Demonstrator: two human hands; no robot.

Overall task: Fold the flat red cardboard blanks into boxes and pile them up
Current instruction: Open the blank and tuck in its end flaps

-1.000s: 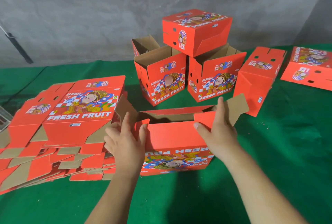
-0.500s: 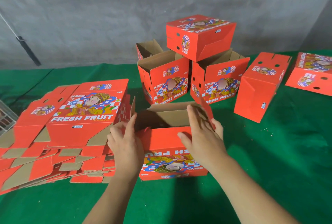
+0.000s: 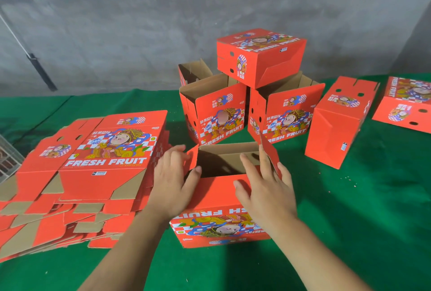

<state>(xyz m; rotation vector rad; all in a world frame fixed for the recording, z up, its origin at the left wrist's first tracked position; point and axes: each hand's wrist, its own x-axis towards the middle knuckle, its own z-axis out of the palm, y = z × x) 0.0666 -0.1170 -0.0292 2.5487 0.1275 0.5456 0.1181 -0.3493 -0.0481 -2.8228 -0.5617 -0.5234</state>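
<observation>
A half-formed red box [image 3: 217, 216] stands on the green table in front of me, its print upside down and its top open. My left hand [image 3: 171, 181] presses the left end flap with nearly straight fingers. My right hand [image 3: 265, 185] lies on the near wall, fingers reaching inward beside the raised right end flap [image 3: 270, 150]. A stack of flat red blanks [image 3: 93, 167] lies to the left. Behind stands a pile of folded boxes [image 3: 256, 95], one closed box [image 3: 258, 55] on top of two open ones.
A folded box [image 3: 338, 122] stands on end at the right, and another [image 3: 405, 106] lies at the far right edge. A third open box [image 3: 191, 71] sits behind the pile. A grey wall runs behind the green table [image 3: 363, 209].
The box's end flaps have swung up and inward. My left hand moved onto the left flap, and my right hand slid from the right flap toward the box's middle.
</observation>
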